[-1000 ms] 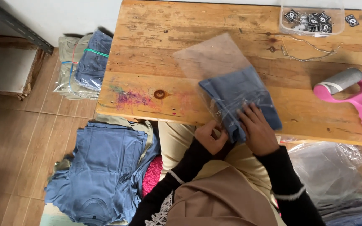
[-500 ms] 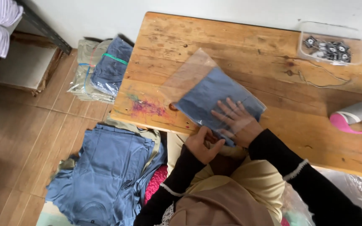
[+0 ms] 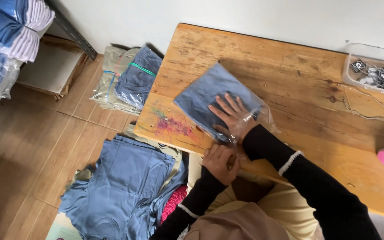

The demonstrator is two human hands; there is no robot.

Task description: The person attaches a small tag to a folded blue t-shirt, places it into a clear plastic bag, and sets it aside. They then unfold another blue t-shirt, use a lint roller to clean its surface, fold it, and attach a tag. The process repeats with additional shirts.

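The folded blue garment (image 3: 210,100) is already inside its clear bag (image 3: 263,116) on the tabletop (image 3: 290,66). The right hand (image 3: 232,116) presses it flat, fingers spread; the left hand (image 3: 218,161), at six o'clock, pinches the bag's open end, not yet sealed.

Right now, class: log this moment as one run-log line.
right hand: flat on bagged blue garment | left hand: at bag's open end, table edge | jeans pile: floor
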